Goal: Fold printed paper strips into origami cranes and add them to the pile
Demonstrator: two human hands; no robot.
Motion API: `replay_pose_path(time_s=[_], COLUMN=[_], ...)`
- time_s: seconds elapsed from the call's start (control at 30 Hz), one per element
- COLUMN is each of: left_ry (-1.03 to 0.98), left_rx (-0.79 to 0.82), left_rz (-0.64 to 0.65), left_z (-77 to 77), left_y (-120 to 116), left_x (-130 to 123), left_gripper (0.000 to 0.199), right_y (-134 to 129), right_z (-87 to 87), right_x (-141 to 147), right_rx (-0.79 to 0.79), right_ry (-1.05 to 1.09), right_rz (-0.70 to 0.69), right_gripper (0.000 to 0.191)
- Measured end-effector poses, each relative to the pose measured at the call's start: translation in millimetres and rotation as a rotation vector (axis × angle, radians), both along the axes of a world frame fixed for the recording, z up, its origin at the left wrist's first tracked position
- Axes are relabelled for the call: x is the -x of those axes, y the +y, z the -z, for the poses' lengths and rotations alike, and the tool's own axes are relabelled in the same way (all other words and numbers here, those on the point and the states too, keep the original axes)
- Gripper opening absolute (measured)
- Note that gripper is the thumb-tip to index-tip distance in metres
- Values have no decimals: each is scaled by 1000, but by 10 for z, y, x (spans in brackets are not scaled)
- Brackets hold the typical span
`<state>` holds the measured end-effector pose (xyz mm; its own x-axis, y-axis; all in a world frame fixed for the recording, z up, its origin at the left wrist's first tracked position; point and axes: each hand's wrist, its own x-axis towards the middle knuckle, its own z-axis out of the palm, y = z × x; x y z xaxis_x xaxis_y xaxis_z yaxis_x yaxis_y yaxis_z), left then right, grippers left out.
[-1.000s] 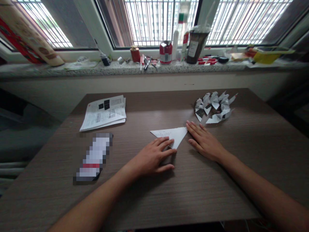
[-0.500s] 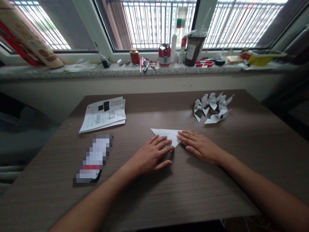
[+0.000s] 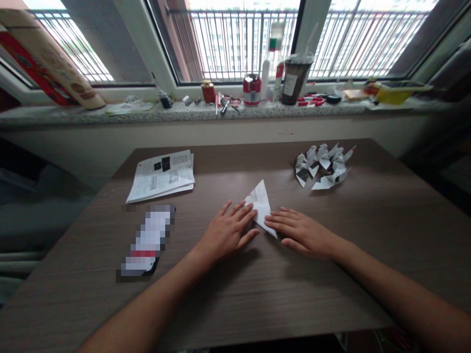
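Observation:
A white sheet of paper folded into a triangle (image 3: 262, 201) lies flat on the brown table (image 3: 235, 299), one point toward the window and another toward me. Faint print shows on its face. My left hand (image 3: 231, 228) rests palm down with fingers spread, its fingertips on the paper's left edge. On the other side, my right hand (image 3: 301, 230) lies flat, fingers stretched out, the tips touching the right edge. Neither hand grips the paper. Part of its left side is hidden under my left fingers.
Back right on the table stand several folded paper pieces (image 3: 324, 164) in a ring. Printed sheets (image 3: 162, 174) are stacked at the back left, with a phone (image 3: 152, 240) nearer me. The stone windowsill (image 3: 147, 115) holds a red can (image 3: 252, 90), a dark drink cup (image 3: 295, 81) and small items.
The folded paper has turned, so its long edge no longer lies across the table and a point faces the window. Both hands shifted slightly with it and stay flat.

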<state>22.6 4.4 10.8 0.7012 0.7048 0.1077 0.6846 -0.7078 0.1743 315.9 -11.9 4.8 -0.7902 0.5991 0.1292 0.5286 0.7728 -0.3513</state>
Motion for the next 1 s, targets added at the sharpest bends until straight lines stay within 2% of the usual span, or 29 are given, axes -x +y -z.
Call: replay_pose_path(time_s=[0.27, 0.47, 0.7, 0.83, 1.0], left_ry=[-9, -36, -78, -120, -152], left_rx=[-2, 13, 11, 20, 32], left_rz=[-50, 0, 54, 75, 74], left_z=[51, 61, 70, 100, 134], left_y=[-30, 1, 25, 35, 54], left_x=[-36, -27, -38, -34, -35], left_gripper=[60, 63, 55, 56, 50], right_y=[-57, 23, 110, 148, 160], right_z=[-1, 49, 131, 90, 103], right_x=[110, 24, -59, -75, -84], right_rx=[45, -66, -158, -179, -103], right_ry=[28, 138, 251, 192, 146], right_rz=[-72, 114, 176, 168, 99], right_gripper=[57, 43, 37, 40, 49])
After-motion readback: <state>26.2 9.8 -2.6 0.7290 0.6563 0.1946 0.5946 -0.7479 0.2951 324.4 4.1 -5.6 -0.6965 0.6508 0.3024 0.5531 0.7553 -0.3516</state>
